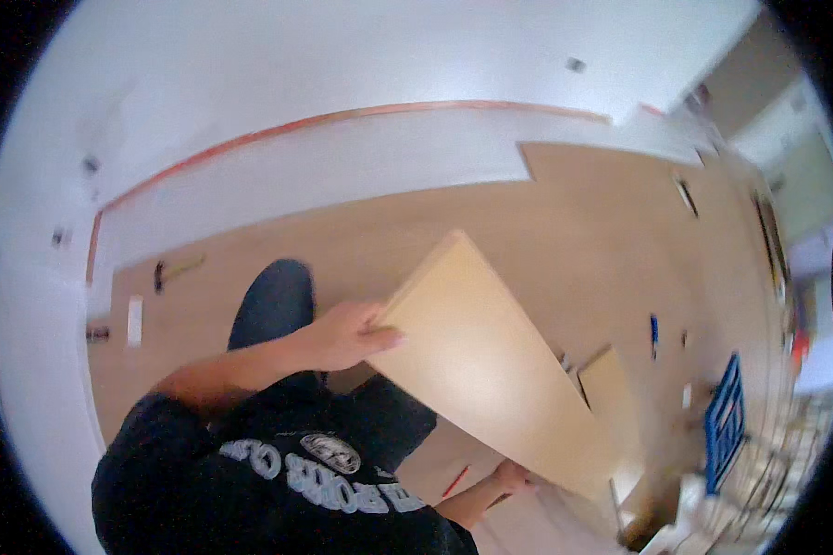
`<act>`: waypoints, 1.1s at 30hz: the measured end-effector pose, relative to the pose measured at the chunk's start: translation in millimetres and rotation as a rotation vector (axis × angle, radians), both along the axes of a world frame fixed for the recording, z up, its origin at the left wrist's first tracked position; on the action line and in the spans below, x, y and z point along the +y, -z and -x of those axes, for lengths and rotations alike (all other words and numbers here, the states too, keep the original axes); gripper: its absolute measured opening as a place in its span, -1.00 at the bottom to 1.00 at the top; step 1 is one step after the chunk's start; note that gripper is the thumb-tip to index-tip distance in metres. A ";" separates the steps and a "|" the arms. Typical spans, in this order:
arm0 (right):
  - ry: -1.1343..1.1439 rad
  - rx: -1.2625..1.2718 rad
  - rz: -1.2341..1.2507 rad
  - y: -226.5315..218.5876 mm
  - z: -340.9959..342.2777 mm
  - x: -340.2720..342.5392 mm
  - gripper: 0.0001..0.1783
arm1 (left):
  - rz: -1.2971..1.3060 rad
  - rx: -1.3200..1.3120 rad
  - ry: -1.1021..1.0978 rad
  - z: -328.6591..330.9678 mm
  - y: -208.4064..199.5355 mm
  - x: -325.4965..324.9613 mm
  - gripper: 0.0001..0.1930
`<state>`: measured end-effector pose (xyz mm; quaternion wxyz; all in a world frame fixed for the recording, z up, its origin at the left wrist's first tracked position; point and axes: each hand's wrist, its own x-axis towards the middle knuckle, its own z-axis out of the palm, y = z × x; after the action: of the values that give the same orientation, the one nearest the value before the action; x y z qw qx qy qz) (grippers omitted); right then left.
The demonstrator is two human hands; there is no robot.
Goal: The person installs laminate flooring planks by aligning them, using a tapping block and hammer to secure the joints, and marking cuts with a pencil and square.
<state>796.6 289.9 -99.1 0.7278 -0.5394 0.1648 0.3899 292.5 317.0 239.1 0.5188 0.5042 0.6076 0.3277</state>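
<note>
A light wood-coloured laminate flooring plank (pixel 491 361) is held at a slant in front of me, its far end raised above the floor. My left hand (pixel 356 335) is closed on its left long edge near the far end, with the thumb on the top face. Lower down, my right hand (pixel 509 479) grips the same edge near the other end; its fingers are partly hidden under the plank. Another plank piece (pixel 611 398) lies just beyond the right side of the held one, partly covered by it.
Laid flooring (pixel 342 240) meets white underlay (pixel 416 166) along the wall. A hammer (pixel 171 273) and a white block (pixel 135 321) lie at left. A red pencil-like stick (pixel 455 481) lies near my right arm. At right are a blue tool (pixel 654 335) and a blue frame-like object (pixel 726 424).
</note>
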 end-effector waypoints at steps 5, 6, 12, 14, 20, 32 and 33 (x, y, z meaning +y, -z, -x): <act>-0.030 0.045 -0.227 -64.9 40.4 -8.7 -0.28 | -0.092 0.112 0.098 39.9 18.7 -60.7 -0.55; -0.055 0.067 -0.268 -71.0 52.9 -17.1 -0.29 | -0.113 0.100 0.064 53.8 19.8 -76.4 -0.55; -0.249 -0.660 -0.395 -172.4 112.4 -28.0 -0.30 | -0.312 0.107 -0.082 181.7 17.3 -48.0 -0.55; -0.297 -0.860 -0.331 -198.7 101.5 -17.2 -0.33 | -0.689 0.816 -0.485 183.7 13.2 -42.2 -0.47; -0.313 -1.167 -0.801 -352.2 168.3 35.8 -0.42 | -1.335 0.795 0.020 16.7 -11.6 -55.6 -0.40; -0.473 -1.653 -0.789 -523.8 298.6 127.5 -0.33 | -1.284 0.026 0.034 12.4 -46.5 -47.7 -0.43; -0.516 -1.671 -0.789 -527.8 315.4 137.7 -0.32 | -1.222 -0.057 0.071 15.6 -47.6 -50.8 -0.41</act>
<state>481.2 427.6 428.8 0.6311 -0.3791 -0.6745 0.0549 276.9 266.2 286.7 0.1623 0.7215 0.2783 0.6129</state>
